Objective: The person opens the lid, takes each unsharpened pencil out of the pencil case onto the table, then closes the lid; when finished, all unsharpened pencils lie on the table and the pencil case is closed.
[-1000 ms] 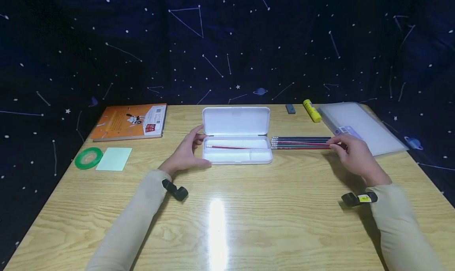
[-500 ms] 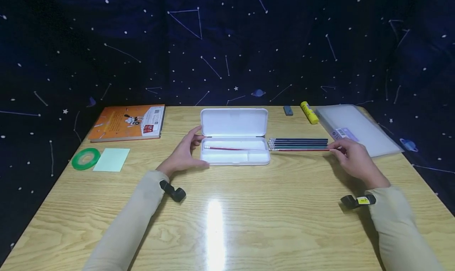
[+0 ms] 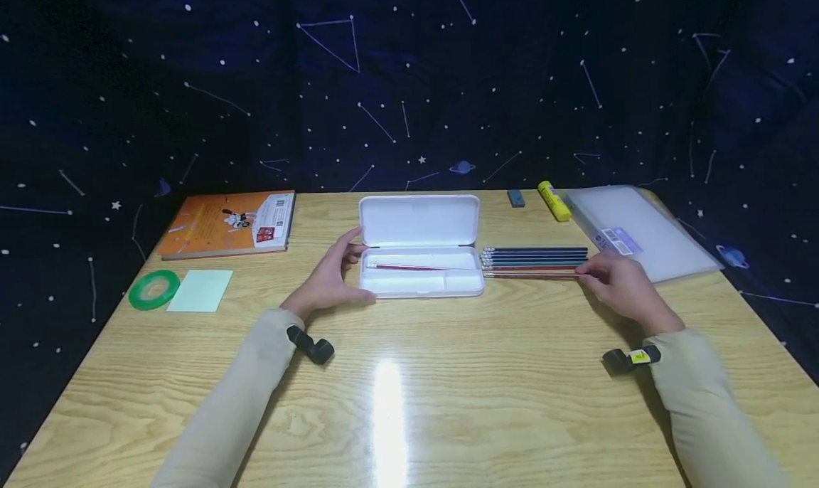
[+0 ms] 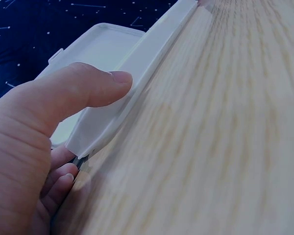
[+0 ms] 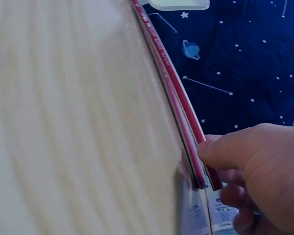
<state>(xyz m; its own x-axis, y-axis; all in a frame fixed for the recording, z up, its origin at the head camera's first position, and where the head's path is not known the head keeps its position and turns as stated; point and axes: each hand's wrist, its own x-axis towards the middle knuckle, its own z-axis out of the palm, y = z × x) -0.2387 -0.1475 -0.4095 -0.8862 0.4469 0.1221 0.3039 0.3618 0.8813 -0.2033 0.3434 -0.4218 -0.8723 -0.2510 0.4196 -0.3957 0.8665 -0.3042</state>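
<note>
An open white pencil case (image 3: 419, 221) stands mid-table, its lid tilted back. A red pencil (image 3: 416, 267) lies in its long rear compartment. My left hand (image 3: 329, 278) grips the case's left end; in the left wrist view the thumb (image 4: 95, 85) lies on the front wall and other fingers are behind the end. Right of the case lies a row of several dark and red pencils (image 3: 534, 256), eraser ends towards it. My right hand (image 3: 623, 289) pinches the far right end of a red pencil (image 3: 527, 275) at the row's near side. That pencil also shows in the right wrist view.
An orange book (image 3: 224, 225), a green tape roll (image 3: 154, 289) and pale green sticky notes (image 3: 201, 291) are at the left. A blue eraser (image 3: 515, 198), a yellow glue stick (image 3: 554, 201) and a clear plastic folder (image 3: 652, 232) stand at the back right.
My right hand has drawn the pinched red pencil towards the table's near edge, off the row, and shifted slightly left. The left hand keeps its hold on the case.
</note>
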